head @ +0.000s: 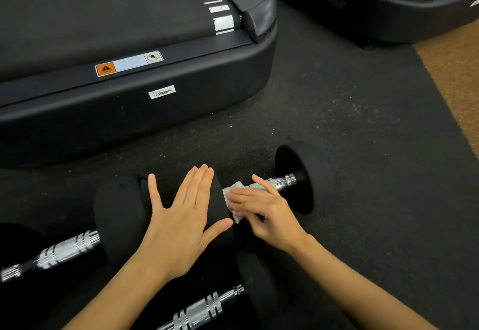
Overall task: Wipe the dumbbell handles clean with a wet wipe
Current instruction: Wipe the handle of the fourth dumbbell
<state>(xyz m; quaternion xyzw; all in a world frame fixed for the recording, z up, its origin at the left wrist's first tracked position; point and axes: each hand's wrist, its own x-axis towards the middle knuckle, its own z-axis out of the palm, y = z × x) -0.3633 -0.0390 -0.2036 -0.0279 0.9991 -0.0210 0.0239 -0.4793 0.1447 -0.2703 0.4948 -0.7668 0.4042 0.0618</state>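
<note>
You are kneeling over three black dumbbells lying on a dark rubber floor. Your left hand is lying flat, fingers straight and thumb spread, pressing on the near weight head of the dumbbell being cleaned; it is gripping nothing. Your right hand is holding a white wet wipe against the chrome handle of that dumbbell, fingers extended over the wipe and thumb reaching along the bar toward 1 o'clock. The wipe is bunched where the handle meets the near head. The far weight head is sitting at 2 o'clock from your right hand, with bare knurled chrome showing between it and your thumb.

A second dumbbell handle is lying at 8 o'clock from your left hand, its head touching the one you are pressing. A third dumbbell handle is lying at 6 o'clock, between your forearms. A treadmill deck is occupying the 11 o'clock area, and another treadmill base is sitting at 1 o'clock.
</note>
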